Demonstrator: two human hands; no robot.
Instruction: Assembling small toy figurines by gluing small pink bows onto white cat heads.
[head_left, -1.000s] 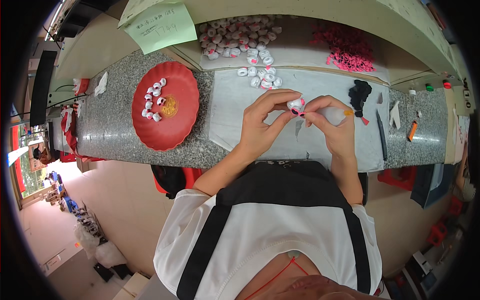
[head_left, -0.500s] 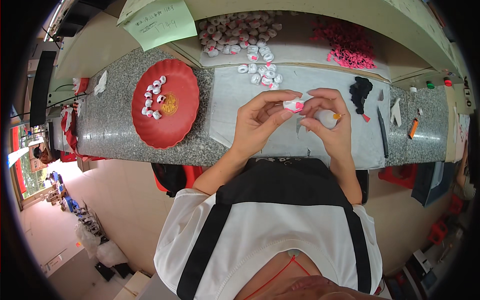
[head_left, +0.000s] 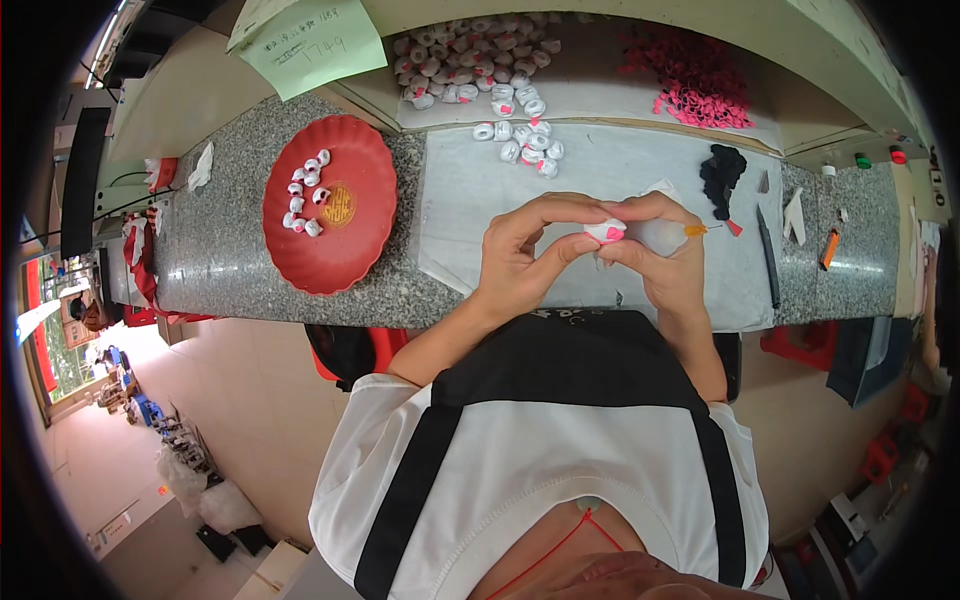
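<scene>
Between the fingertips of both hands is a small white rounded piece with a pink bow-like part (head_left: pixel 606 232). My left hand (head_left: pixel 515 250) pinches it with thumb and forefinger. The thumb and forefinger of my right hand (head_left: pixel 678 272) press on its other side. Tucked in the right palm lies a translucent squeeze bottle (head_left: pixel 660 238) with an orange needle tip pointing right. Beyond the hands sits a loose cluster of similar white pieces (head_left: pixel 530 150). Several more rest in a scalloped red plate (head_left: pixel 345 255) at the left.
A heap of white pieces (head_left: pixel 470 65) and a pile of small pink parts (head_left: pixel 705 95) lie on the shelf. To the right are a black cloth (head_left: pixel 722 180), a dark slim tool (head_left: pixel 768 255) and an orange item (head_left: pixel 830 250). A green note (head_left: pixel 315 50) hangs at the shelf edge.
Both hands have come together; the right fingertips now touch the white piece, which has turned and moved slightly right and nearer. The bottle has stayed in the right palm.
</scene>
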